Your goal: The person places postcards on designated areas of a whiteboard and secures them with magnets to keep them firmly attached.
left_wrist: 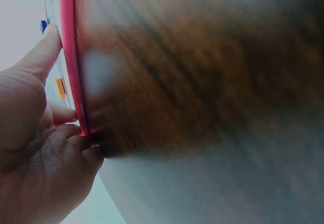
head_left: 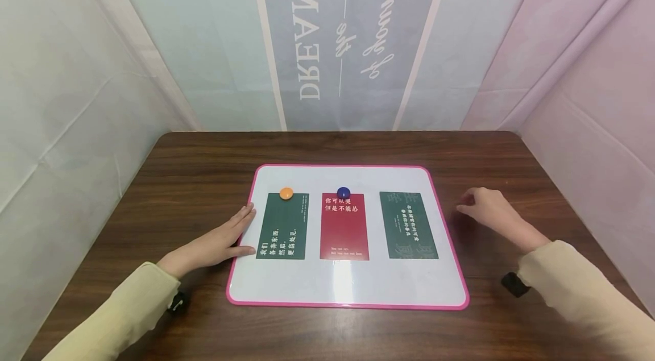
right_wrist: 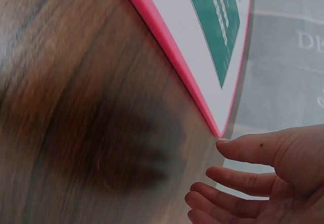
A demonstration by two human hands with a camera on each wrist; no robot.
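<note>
A whiteboard point(head_left: 317, 284) with a pink rim lies flat on the table. On it are a green card point(head_left: 282, 227) at left, a red card point(head_left: 344, 230) in the middle and a slightly tilted green card point(head_left: 409, 225) at right. An orange round magnet point(head_left: 286, 194) sits on the left card's top edge, a dark blue magnet point(head_left: 343, 193) on the red card's. My left hand point(head_left: 217, 241) rests at the board's left rim, fingers extended, thumb over the edge. My right hand point(head_left: 488, 210) hovers right of the board, fingers loosely bent, holding nothing.
The brown wooden table point(head_left: 204, 167) reaches past the board on all sides. Behind it hangs a printed cloth point(head_left: 348, 37) with mirrored lettering, and pale curtains point(head_left: 604, 94) flank the sides. A dark wrist device point(head_left: 514, 284) shows below the right sleeve.
</note>
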